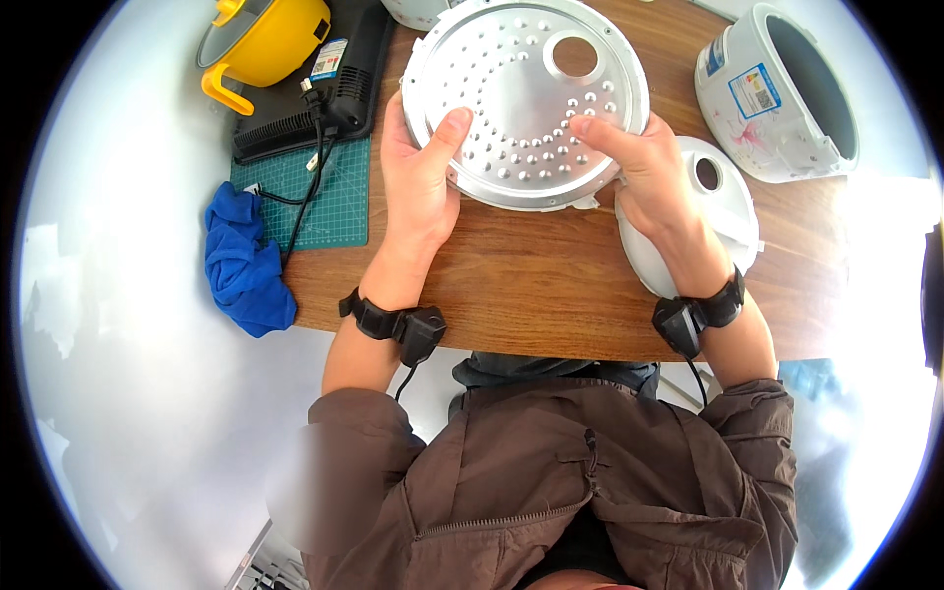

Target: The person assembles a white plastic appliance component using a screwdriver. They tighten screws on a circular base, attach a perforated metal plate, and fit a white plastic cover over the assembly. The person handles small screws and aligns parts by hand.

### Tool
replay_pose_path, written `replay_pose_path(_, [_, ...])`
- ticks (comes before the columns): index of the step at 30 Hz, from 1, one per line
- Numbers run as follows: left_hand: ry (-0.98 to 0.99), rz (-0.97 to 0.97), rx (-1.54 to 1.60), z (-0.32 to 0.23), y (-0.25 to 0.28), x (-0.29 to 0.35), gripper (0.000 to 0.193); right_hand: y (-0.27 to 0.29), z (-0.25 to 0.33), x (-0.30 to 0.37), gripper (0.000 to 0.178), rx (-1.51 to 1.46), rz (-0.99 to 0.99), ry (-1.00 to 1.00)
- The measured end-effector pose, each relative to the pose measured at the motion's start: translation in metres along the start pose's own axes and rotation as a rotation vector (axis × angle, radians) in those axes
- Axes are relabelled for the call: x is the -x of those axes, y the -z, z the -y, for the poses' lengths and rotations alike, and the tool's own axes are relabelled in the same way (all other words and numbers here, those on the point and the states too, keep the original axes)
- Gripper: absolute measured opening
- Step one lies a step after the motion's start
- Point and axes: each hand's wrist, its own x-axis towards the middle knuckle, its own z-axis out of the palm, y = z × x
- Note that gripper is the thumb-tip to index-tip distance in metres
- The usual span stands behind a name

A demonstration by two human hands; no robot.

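Observation:
Between my hands is a round, silvery metal inner lid (516,103) with rows of small raised dimples and one large round hole near its upper right. My left hand (421,172) grips its left edge, thumb lying on the dimpled face. On the opposite edge my right hand (649,172) holds it the same way. The fingers of both hands are mostly hidden beneath the lid. A white round cover (728,202) with an oval opening lies on the table, partly behind my right wrist.
A white rice-cooker housing (777,93) stands at the far right. To the left are a yellow pot (270,49) on a black appliance (344,98), a green cutting mat (339,202), a black cable (313,187) and a crumpled blue cloth (241,261) over the wooden table's (521,295) edge.

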Motion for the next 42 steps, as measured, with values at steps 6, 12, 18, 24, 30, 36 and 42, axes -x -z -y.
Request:
replay_pose_path(6, [0.120, -0.031, 0.155, 0.007, -0.002, 0.002, 0.053, -0.002, 0.000, -0.001, 0.036, -0.011, -0.005, 0.038])
replay_pose_path(12, [0.019, 0.020, 0.099, 0.004, -0.009, 0.003, 0.056, 0.000, -0.001, 0.000, 0.034, 0.008, -0.008, 0.044])
replay_pose_path(18, [0.009, 0.029, 0.090, 0.003, -0.008, 0.003, 0.055, 0.005, 0.000, 0.000, 0.035, 0.045, 0.012, 0.000])
replay_pose_path(24, [-0.038, 0.029, 0.043, 0.001, -0.007, 0.005, 0.051, 0.011, 0.004, 0.003, 0.047, 0.129, 0.056, 0.014])
replay_pose_path(30, [-0.065, -0.007, 0.012, 0.000, 0.004, -0.004, 0.052, 0.033, 0.014, 0.011, 0.049, 0.549, -0.109, 0.233])
replay_pose_path(36, [-0.023, -0.091, -0.036, 0.004, 0.010, -0.007, 0.053, 0.068, 0.029, 0.041, 0.036, 1.055, -0.246, 0.406])
replay_pose_path(42, [-0.011, -0.157, -0.054, 0.012, 0.017, -0.013, 0.055, 0.081, 0.030, 0.077, 0.032, 1.425, -0.212, 0.459])
